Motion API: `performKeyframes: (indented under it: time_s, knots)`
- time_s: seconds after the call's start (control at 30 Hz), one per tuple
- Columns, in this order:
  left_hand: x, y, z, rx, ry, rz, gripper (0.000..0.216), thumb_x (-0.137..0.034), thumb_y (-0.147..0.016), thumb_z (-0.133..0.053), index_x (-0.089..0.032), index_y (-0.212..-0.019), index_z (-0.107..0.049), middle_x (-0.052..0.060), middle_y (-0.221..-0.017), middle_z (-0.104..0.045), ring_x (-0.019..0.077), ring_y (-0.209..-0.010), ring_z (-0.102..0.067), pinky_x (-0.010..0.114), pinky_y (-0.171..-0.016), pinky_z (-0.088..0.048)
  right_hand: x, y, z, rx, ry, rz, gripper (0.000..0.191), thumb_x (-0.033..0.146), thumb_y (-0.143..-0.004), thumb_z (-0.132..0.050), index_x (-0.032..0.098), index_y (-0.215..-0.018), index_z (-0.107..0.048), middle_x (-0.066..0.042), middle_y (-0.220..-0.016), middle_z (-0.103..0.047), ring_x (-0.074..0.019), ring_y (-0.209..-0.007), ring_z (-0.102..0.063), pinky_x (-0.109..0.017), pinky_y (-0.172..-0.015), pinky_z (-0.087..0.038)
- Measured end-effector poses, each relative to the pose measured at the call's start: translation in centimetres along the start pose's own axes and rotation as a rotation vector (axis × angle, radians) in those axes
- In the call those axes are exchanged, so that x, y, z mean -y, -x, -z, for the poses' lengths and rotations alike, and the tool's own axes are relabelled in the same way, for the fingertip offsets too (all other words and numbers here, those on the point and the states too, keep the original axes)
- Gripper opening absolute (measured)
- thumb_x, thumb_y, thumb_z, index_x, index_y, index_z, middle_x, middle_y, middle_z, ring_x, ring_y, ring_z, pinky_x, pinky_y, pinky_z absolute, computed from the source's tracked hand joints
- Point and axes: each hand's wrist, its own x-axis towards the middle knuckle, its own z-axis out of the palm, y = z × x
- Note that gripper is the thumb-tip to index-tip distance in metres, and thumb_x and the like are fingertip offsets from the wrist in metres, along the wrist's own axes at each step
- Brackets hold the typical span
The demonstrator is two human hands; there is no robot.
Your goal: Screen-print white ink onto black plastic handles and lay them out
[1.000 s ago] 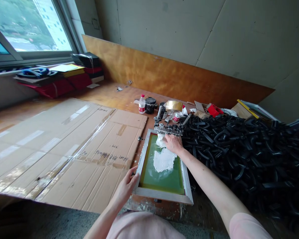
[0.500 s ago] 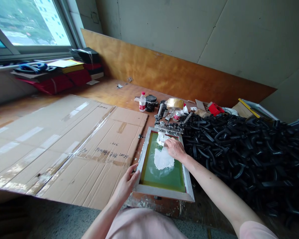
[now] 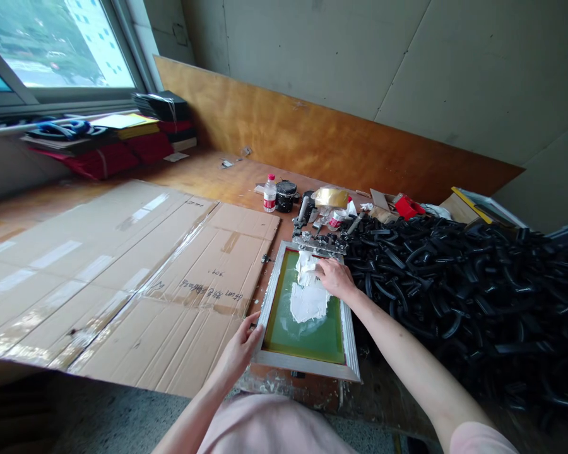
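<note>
Cardboard (image 3: 123, 284), one broad flattened sheet with tape strips and handwriting on it, covers the left of the wooden bench (image 3: 208, 180). Past its far edge, under the window (image 3: 76, 44), sits a banked stack (image 3: 132, 142) of red, yellow and black sheets; I can't count its layers. The left hand (image 3: 241, 343) comes next, its fingers loosely bent and parted from the thumb, set against the left rail of one metal-framed green screen (image 3: 288, 340). I can't tell how firmly it grips. The screen lies flat just right of those fingers, directly in front of the person.

Behind it stand one red-capped bottle (image 3: 269, 194) and, touching or nearly so, one black pot (image 3: 286, 197). A metal clamp (image 3: 319, 244) meets the screen's far edge. On the mesh I count two white masses: a flat smear (image 3: 310, 304) at the middle and a lump (image 3: 305, 268) farther back. One wide tape roll (image 3: 331, 197) sits beyond. The right hand (image 3: 336, 277) is over the mesh, fingers curled close together, their tips at the lump's right side; whether they pinch it is hidden. Rightmost spreads one heap (image 3: 454, 309) of curved black pieces, too many to count.
</note>
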Motion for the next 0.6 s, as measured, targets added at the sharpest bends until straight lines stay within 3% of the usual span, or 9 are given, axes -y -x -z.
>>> performKeyframes:
  time_s: [0.27, 0.6]
  knots:
    - [1.3, -0.8, -0.1, -0.057, -0.09, 0.023, 0.067, -0.064, -0.075, -0.051, -0.017, -0.124, -0.055, 0.004, -0.08, -0.07, 0.022, -0.073, -0.065, 0.028, -0.065, -0.047, 0.7, -1.3, -1.5, 0.001, 0.088, -0.021, 0.014, 0.027, -0.091, -0.05, 0.02, -0.097, -0.06, -0.01, -0.097, -0.067, -0.0255, -0.096, -0.057, -0.033, -0.078, -0.043]
    - [2.8, -1.5, 0.3, 0.022, -0.077, 0.05, 0.068, -0.065, -0.08, -0.046, -0.018, -0.129, -0.048, 0.003, -0.083, -0.069, 0.0221, -0.078, -0.065, 0.028, -0.067, -0.046, 1.4, 0.6, -2.7, 0.041, 0.135, 0.112, 0.022, 0.006, -0.085, -0.041, 0.017, -0.092, -0.058, -0.01, -0.091, -0.064, -0.0231, -0.09, -0.054, -0.032, -0.076, -0.041]
